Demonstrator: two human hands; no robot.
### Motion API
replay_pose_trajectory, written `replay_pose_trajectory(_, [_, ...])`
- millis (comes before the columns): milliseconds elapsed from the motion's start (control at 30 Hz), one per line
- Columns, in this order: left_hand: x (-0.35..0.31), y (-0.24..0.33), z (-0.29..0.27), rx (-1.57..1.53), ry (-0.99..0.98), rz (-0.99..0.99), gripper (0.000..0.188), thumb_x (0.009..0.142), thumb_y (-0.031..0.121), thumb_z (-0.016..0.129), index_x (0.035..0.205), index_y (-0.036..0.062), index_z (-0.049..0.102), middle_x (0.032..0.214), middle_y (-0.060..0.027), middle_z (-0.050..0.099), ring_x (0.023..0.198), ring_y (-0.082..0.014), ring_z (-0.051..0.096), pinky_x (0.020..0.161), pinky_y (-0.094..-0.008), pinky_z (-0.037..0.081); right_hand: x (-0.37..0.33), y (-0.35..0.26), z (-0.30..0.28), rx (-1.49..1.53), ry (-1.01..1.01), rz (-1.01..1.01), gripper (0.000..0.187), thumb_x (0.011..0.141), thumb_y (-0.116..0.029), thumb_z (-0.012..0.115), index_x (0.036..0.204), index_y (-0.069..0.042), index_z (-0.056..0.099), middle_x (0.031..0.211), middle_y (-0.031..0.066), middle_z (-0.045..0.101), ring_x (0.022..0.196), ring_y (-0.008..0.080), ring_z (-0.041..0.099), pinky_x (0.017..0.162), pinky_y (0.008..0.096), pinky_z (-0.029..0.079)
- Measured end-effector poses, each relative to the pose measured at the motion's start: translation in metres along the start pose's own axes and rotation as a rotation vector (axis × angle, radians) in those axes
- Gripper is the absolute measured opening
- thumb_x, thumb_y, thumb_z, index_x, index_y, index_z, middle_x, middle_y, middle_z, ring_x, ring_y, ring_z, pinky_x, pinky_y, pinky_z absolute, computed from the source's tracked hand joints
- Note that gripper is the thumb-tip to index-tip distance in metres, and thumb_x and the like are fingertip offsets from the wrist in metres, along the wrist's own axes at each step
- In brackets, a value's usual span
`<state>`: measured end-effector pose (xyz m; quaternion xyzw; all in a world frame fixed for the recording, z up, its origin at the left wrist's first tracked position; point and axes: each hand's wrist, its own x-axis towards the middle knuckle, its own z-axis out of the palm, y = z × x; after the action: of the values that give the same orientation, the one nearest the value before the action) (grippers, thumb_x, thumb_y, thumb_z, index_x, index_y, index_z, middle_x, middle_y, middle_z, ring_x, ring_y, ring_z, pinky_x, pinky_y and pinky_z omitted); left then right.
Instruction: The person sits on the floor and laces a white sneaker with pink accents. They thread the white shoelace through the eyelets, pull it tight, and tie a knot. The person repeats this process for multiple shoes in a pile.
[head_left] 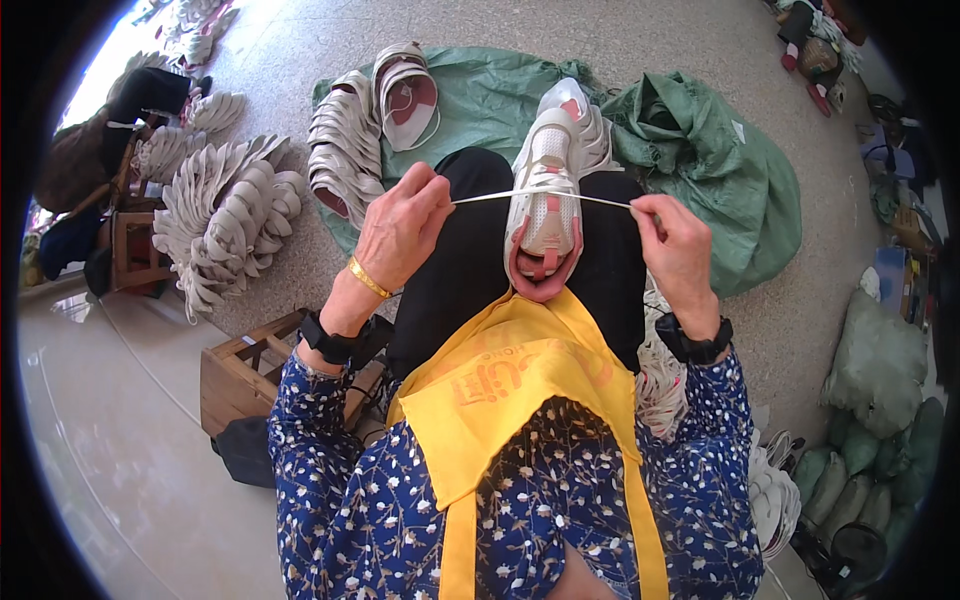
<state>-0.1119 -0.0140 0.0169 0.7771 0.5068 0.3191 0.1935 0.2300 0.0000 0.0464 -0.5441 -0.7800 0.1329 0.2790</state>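
Observation:
A white and pink shoe upper (545, 215) rests between my knees, its pink-lined opening toward me. A white shoelace (490, 198) runs through it, and its two ends stretch out sideways, taut. My left hand (405, 222) is closed on one end, to the left of the upper. Over on the right, my right hand (674, 240) pinches the other end between thumb and fingers. Beyond the upper, more white uppers (597, 140) lie stacked against it.
Stacks of white uppers (345, 145) lie on a green sack (470, 85) ahead of me. A bulging green sack (730, 190) sits at the right. More uppers (225, 210) are heaped on the floor at left, near a wooden stool (245, 365). Filled bags (870, 350) line the far right.

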Motion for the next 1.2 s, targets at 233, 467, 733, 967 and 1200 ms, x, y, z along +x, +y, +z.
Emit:
replay_pose_trajectory(233, [-0.017, -0.036, -0.013, 0.17, 0.078, 0.02, 0.014, 0.083, -0.001, 0.067, 0.088, 0.001, 0.054, 0.088, -0.0125, 0.054, 0.084, -0.0332, 0.058, 0.077, -0.0411, 0.048, -0.027, 0.042, -0.039, -0.107, 0.056, 0.203, 0.008, 0.091, -0.004, 0.071, 0.099, -0.003, 0.071, 0.084, 0.0085, 0.07, 0.06, 0.0154, 0.059, 0.055, 0.0296, 0.047])
replay_pose_trajectory(467, [-0.074, -0.075, -0.045, 0.19, 0.027, -0.23, 0.012, 0.086, -0.003, 0.064, 0.09, -0.0004, 0.053, 0.079, -0.0146, 0.054, 0.07, -0.0319, 0.057, 0.064, -0.0389, 0.046, -0.08, 0.12, -0.082, -0.164, 0.134, 0.426, 0.01, 0.091, -0.004, 0.071, 0.101, -0.002, 0.073, 0.073, 0.0008, 0.066, 0.059, 0.0046, 0.051, 0.054, 0.0243, 0.042])
replay_pose_trajectory(733, [-0.158, -0.165, -0.08, 0.222, 0.124, -0.565, 0.01, 0.091, 0.002, 0.063, 0.092, 0.0019, 0.054, 0.072, -0.0106, 0.053, 0.064, -0.0253, 0.052, 0.061, -0.0367, 0.045, -0.137, 0.205, -0.106, -0.004, 0.142, 0.718, 0.008, 0.093, -0.005, 0.069, 0.1, -0.002, 0.072, 0.076, 0.0021, 0.068, 0.058, 0.0077, 0.061, 0.049, 0.025, 0.048])
replay_pose_trajectory(967, [-0.181, -0.206, -0.111, 0.264, 0.175, -0.606, 0.012, 0.095, 0.005, 0.065, 0.091, 0.0025, 0.054, 0.067, -0.0007, 0.045, 0.061, -0.0098, 0.041, 0.057, -0.0279, 0.039, -0.153, 0.244, -0.118, -0.052, 0.18, 0.76, 0.01, 0.094, -0.002, 0.065, 0.102, 0.0, 0.071, 0.082, 0.0076, 0.071, 0.068, 0.0134, 0.07, 0.057, 0.0264, 0.057])
replay_pose_trajectory(1200, [-0.179, -0.224, -0.128, 0.371, 0.146, -0.584, 0.013, 0.093, 0.008, 0.067, 0.092, 0.0029, 0.055, 0.067, -0.0048, 0.049, 0.06, -0.0152, 0.045, 0.059, -0.0323, 0.042, -0.154, 0.241, -0.121, -0.282, 0.054, 0.706, 0.012, 0.09, 0.002, 0.064, 0.099, -0.001, 0.072, 0.081, 0.0108, 0.072, 0.069, 0.0171, 0.071, 0.063, 0.0316, 0.057])
